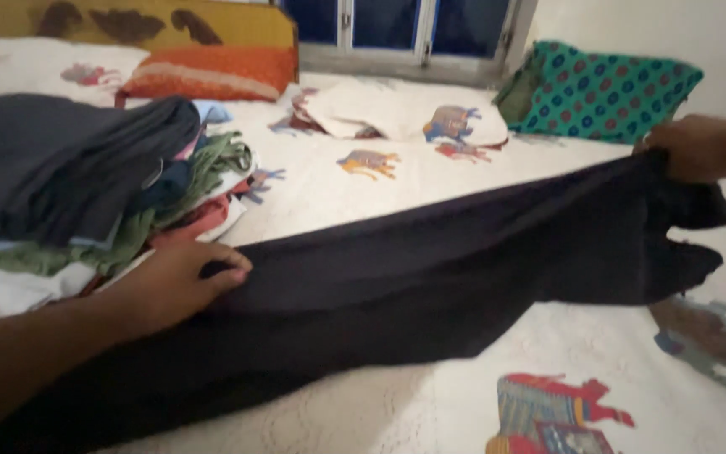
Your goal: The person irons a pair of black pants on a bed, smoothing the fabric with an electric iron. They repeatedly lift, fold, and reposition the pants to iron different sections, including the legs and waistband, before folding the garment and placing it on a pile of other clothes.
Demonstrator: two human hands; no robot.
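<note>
Two hands work one dark garment (430, 269). Right hand (703, 147) pinches its far end, fingers closed on the cloth, lifted so the fabric stretches taut across the white printed bedsheet (397, 403). Left hand (174, 282) presses flat on the near part, fingers spread, pinning it to the bed so it stays put while pulled. One heap of mixed clothes (86, 189) sits just beside the left hand. Pillows: one orange (212, 71), one green dotted (602, 88), well apart at the headboard side.
</note>
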